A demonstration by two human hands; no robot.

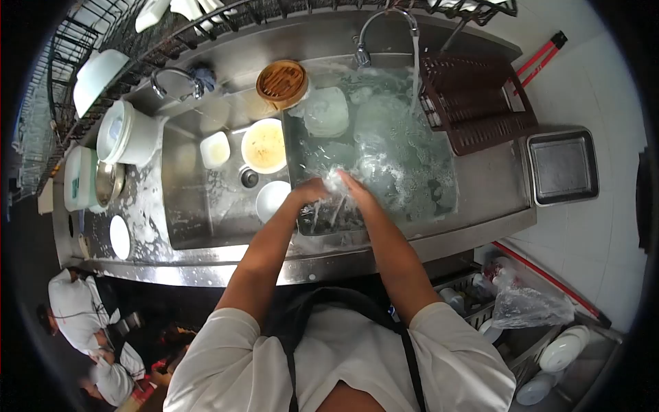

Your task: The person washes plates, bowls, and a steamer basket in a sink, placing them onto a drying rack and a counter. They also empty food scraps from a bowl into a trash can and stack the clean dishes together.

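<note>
My left hand [313,190] and my right hand [353,185] are close together at the near left of the water-filled sink basin [439,184]. White splashing water [334,180] rises between them and hides most of the fingers, so whether they hold anything does not show. Under the water behind my hands sits a pale stack of square dishes [326,112]. In the left basin, a white bowl [273,201] is beside my left wrist. Farther back are a round dish with yellowish residue [264,146] and a small square dish [215,150].
Water runs from the right faucet [416,62]. A bamboo steamer [281,84] rests at the back between the basins. Brown dish rack [480,103] and metal tray [563,167] are on the right. White tubs [128,134] crowd the left counter. People [82,312] are at lower left.
</note>
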